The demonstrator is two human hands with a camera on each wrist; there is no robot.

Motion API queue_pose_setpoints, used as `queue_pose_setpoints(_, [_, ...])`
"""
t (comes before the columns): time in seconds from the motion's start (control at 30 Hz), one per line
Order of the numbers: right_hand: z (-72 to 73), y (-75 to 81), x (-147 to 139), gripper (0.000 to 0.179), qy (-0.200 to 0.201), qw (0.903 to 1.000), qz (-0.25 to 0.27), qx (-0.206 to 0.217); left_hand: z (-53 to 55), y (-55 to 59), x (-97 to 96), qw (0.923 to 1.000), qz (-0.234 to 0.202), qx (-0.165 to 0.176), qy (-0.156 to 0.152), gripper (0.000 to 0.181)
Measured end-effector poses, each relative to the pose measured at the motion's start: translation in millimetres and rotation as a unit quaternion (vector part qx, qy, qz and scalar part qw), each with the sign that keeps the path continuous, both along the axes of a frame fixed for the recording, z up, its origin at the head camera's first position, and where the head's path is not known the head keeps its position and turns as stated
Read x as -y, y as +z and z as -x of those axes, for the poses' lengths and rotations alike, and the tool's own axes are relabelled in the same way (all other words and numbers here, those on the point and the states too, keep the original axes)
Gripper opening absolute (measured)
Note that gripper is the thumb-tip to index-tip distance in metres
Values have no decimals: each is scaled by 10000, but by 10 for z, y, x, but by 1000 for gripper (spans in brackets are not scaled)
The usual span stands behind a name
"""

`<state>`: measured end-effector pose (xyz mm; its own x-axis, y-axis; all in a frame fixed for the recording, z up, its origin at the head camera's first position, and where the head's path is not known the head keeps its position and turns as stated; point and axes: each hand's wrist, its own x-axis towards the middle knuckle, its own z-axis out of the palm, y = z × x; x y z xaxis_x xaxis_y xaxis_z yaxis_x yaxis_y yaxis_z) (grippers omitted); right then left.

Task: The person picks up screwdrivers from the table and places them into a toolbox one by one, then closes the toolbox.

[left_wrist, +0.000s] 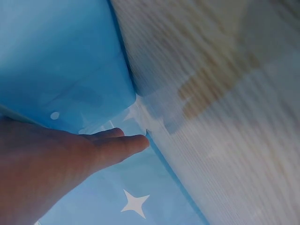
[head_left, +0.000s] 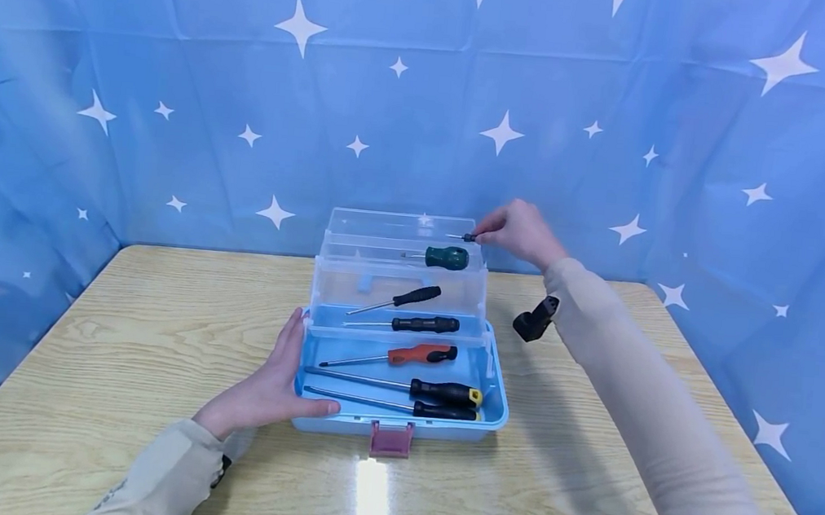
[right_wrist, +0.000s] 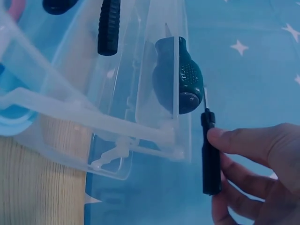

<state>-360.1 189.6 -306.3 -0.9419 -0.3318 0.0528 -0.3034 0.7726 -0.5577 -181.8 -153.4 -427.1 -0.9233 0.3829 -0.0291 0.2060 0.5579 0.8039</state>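
Note:
In the head view, a small black-handled screwdriver [head_left: 468, 237] is pinched by my right hand [head_left: 520, 230] at the top tray of the toolbox. The right wrist view shows the thumb and fingers on its black handle [right_wrist: 211, 161], just beside the green stubby screwdriver [right_wrist: 190, 77]. My left hand [head_left: 264, 388] rests against the near-left corner of the light blue toolbox [head_left: 397, 430]. Its thumb lies over the front rim, and its straight fingers [left_wrist: 124, 147] run along the left wall.
Clear stepped trays [head_left: 336, 284] stand raised, holding black screwdrivers [head_left: 416, 295] and the green one. Below lie an orange-and-black screwdriver [head_left: 422, 354] and two long black-handled ones [head_left: 445, 392]. A mauve latch [head_left: 391, 440] hangs in front. A starry blue curtain [head_left: 395, 125] backs the wooden table [head_left: 179, 311].

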Motion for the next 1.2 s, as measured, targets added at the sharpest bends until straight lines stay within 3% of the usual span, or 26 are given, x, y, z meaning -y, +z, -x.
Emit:
queue_pose_setpoints(0.83, [219, 155, 418, 16, 187, 9992, -297, 199, 13, -2, -4, 10000, 8, 12, -5, 128])
queue_pose_setpoints(1.2, [213, 194, 405, 21, 297, 9979, -347, 451, 5, 6, 5, 9999, 111, 65, 11, 129])
